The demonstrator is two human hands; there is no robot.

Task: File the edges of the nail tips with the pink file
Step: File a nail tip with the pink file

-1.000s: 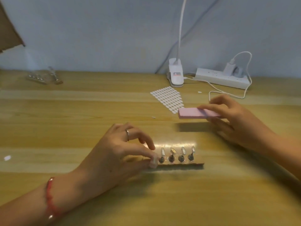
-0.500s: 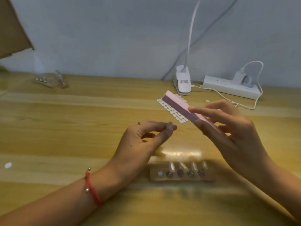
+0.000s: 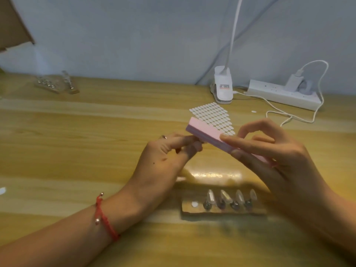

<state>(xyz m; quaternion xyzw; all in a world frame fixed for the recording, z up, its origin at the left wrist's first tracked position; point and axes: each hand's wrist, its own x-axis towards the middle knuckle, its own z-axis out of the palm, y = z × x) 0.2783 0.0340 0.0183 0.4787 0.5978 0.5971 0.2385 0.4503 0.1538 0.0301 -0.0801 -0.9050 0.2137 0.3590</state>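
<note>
The pink file (image 3: 219,139) is now held raised above the wooden holder (image 3: 223,209), pinched between thumb and fingers of the right hand (image 3: 269,151); a second ago it was only being lifted off the table behind the holder. The left hand (image 3: 169,151), then down at the holder's left end, is now raised above it and closed in a pinch at the file's underside. The nail tip itself cannot be made out. One peg at the holder's left end is left bare, while four nail tips (image 3: 231,199) are seated beside it. Filing of the first tip is judged to be starting.
</note>
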